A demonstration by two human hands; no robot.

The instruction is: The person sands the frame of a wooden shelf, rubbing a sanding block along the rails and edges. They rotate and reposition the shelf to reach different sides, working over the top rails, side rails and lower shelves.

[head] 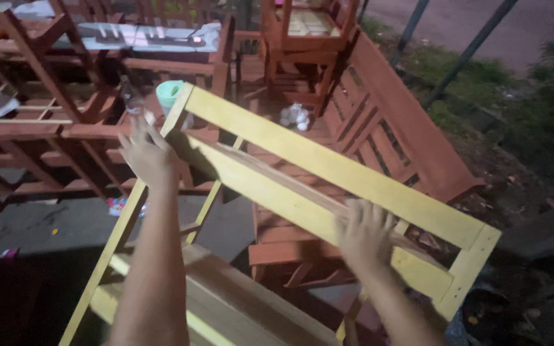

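One yellow wooden frame (pixel 328 170), two hands: left hand (pixel 145 154) grips its corner post, arm outstretched; right hand (pixel 365 232), blurred, seemingly lies flat on a rail, fingers spread.

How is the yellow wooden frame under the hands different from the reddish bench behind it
The yellow frame is pale and unstained; the reddish bench is stained dark red-brown. The frame is open, with only a few long rails; the bench back has many short slats. Both hands, left hand and right hand, touch the frame; neither touches the bench. Both are wooden furniture pieces.
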